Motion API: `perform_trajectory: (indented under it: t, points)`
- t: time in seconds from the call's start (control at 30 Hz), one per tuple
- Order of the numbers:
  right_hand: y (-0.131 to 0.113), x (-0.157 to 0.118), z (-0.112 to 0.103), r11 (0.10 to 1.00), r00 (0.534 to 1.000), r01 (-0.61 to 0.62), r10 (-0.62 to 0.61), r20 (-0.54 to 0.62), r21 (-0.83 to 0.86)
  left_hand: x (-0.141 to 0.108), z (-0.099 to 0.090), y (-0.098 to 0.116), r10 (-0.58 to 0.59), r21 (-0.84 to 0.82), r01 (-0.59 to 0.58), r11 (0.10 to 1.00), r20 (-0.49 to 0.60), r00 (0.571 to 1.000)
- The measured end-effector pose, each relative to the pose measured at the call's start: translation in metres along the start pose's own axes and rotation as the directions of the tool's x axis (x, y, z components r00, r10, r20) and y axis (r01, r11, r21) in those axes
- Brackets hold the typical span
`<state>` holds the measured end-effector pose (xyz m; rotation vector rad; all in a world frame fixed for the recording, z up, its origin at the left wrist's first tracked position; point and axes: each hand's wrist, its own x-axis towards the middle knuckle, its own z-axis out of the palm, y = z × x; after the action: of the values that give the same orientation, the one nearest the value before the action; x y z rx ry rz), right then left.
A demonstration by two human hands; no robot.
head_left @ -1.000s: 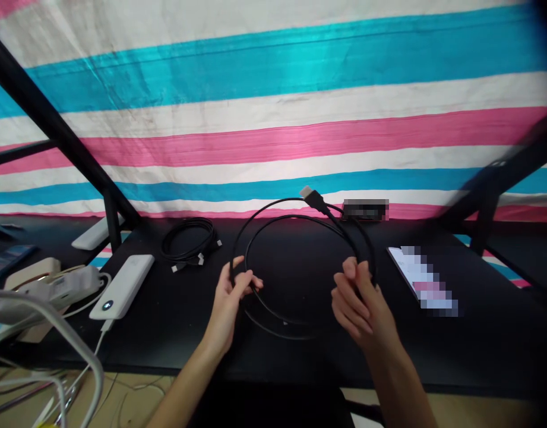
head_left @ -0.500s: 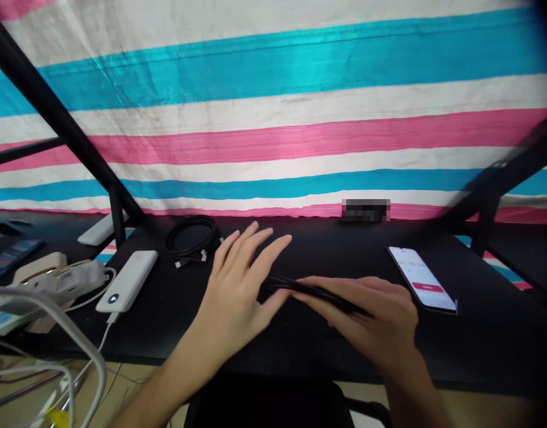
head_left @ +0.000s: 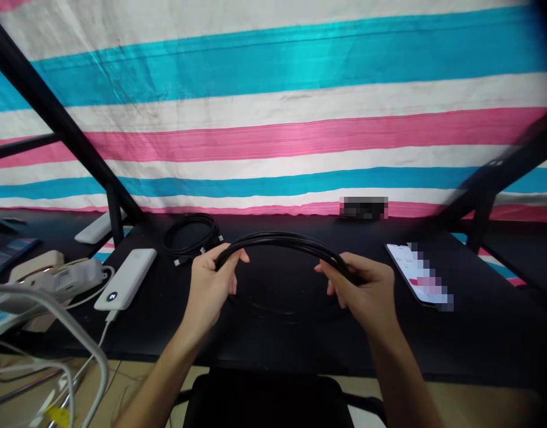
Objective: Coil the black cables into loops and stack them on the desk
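Note:
A coiled black cable (head_left: 282, 239) is held up above the black desk (head_left: 291, 351), its bundled strands arching between my two hands. My left hand (head_left: 213, 282) pinches the coil at its left side. On the opposite side, my right hand (head_left: 362, 288) has its thumb and fingers closed round the strands. The lower part of the loop is dark against the desk and hard to make out. Behind my left hand lies a second coiled black cable (head_left: 190, 235) with several light-coloured plug ends.
Left of my hands lies a white power bank (head_left: 128, 279) with a white cable plugged in. Beyond it are a white power strip (head_left: 72, 279) and looping cables. A phone (head_left: 416, 273) lies on the right, a blurred-out dark object (head_left: 363, 207) at the back. Black frame bars (head_left: 54, 113) slope on both sides.
My hands have moved apart. The left, which had its fingers spread, now grips the cable. The bundle, previously seen as a narrow strip, now shows as a wide arch.

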<state>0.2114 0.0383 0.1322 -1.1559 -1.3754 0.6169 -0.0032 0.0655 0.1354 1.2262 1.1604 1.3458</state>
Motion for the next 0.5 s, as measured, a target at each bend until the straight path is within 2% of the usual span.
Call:
perform_trajectory:
  t: [0.1,0.17,0.23,0.3,0.37,0.43,0.5]
  points:
    - [0.005,0.001,-0.001,0.995,0.993,-0.084,0.078,0.091,0.056,-0.001,-0.003,-0.005,-0.051,-0.119,0.048,0.992,-0.022,0.998]
    - [0.008,0.001,-0.002,0.991,0.988,-0.114,0.104,0.116,0.077,-0.002,-0.006,-0.004,-0.088,-0.145,0.089,0.985,0.018,0.996]
    - [0.012,-0.001,-0.002,0.986,0.988,-0.132,0.123,0.092,0.098,-0.003,-0.01,-0.001,-0.126,-0.061,0.135,0.989,0.141,0.982]
    - [0.014,-0.002,-0.002,0.985,0.989,-0.137,0.131,0.061,0.105,-0.005,-0.013,0.002,-0.184,0.099,0.163,0.982,0.275,0.944]
    - [0.015,-0.004,-0.002,0.991,0.991,-0.123,0.12,0.053,0.057,-0.007,-0.016,0.004,-0.222,0.215,0.154,0.964,0.343,0.912]
    - [0.013,-0.004,-0.003,0.995,0.993,-0.094,0.095,0.064,-0.017,-0.008,-0.019,0.004,-0.213,0.222,0.135,0.966,0.38,0.9]
    - [0.009,-0.005,-0.005,0.996,0.994,-0.068,0.073,0.079,-0.064,-0.009,-0.02,0.005,-0.16,0.155,0.103,0.982,0.42,0.893]
